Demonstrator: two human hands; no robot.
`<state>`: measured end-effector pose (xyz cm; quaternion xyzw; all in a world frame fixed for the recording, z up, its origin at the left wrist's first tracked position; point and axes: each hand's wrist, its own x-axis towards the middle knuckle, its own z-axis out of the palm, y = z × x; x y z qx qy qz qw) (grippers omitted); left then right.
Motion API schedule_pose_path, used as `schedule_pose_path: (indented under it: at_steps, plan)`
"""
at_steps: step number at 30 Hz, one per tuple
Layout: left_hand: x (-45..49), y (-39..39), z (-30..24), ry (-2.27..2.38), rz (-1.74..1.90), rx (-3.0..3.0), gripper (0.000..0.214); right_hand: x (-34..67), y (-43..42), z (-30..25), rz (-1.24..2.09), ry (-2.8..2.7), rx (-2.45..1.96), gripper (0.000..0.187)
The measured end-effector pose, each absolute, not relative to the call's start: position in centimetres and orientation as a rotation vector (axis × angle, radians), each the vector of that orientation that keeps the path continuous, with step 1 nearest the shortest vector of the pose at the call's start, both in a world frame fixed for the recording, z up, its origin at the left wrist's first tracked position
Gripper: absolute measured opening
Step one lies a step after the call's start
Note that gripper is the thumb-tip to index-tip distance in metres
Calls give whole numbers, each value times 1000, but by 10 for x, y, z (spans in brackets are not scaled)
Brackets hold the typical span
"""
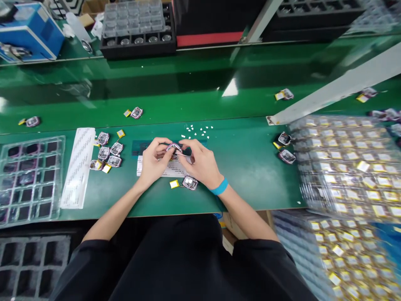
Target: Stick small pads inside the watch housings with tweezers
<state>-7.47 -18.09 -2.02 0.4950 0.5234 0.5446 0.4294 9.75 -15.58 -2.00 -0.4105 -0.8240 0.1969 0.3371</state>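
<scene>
Clock centred on the held piece, 12 pointing away from the wearer.

Held piece: a small housing (174,146), pale-rimmed, raised between both hands, above the near part of the green worktop (247,171). Seems tilted; its inside mostly hidden by fingers.

Left hand (155,159): at the 9 o'clock side, fingers curled, thumb and fingertips closed in a pinch on the housing's edge. Right hand (200,161), blue band (219,186) at the wrist: thumb and forefinger drawn together on the 3 o'clock edge. Whether it also pinches something fine, cannot tell.

Below the hands, a printed white sheet (175,170). At 5 o'clock, near the right hand, a similar housing (190,182) lies on the worktop, inner parts showing; just beside it, toward 6, a yellow-edged pouch (174,184). White flecks (197,133) scattered at 1 to 2 o'clock. Cluster of like units (108,152) at 9.

Handling, by judgement: light, fingertip work. Shell probably stiff, likely smooth enough to slip if squeezed unevenly. Innards look delicate. Best hold: the outer rim, at 9 and 3, fingers clear of the middle. Pouch likely soft, easily dented; any lead between them thin, so lift both together, never by the pouch alone.
</scene>
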Motion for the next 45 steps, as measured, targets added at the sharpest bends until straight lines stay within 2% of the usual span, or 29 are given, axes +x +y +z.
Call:
schedule_pose_path:
  at_steps: [14, 18, 26, 31, 37, 41, 45]
  plan:
    - [-73, -187, -16, 1323, 1438, 1139, 27, 101, -158, -16, 276, -2108, -954, 19]
    - [-70, -191, -12, 1277, 1328, 1138, 24, 101, -160, -19, 304, -2187, -963, 25]
    - [-68, -193, -14, 1377, 1383, 1284, 10, 103, -160, -26, 319, -2240, -914, 32]
    - [-67, -196, -12, 1479, 1382, 1473, 15, 99, -162, -24, 355, -2204, -950, 29]
    - [-67, -196, -11, 1487, 1384, 1503, 16, 98, -162, -29, 350, -2207, -921, 35]
    - [-67, -196, -14, 1493, 1367, 1477, 15, 100, -162, -27, 424, -2232, -951, 29]
    - [-67, -192, -21, 1471, 1355, 1392, 15, 106, -154, -20, 618, -2300, -911, 32]
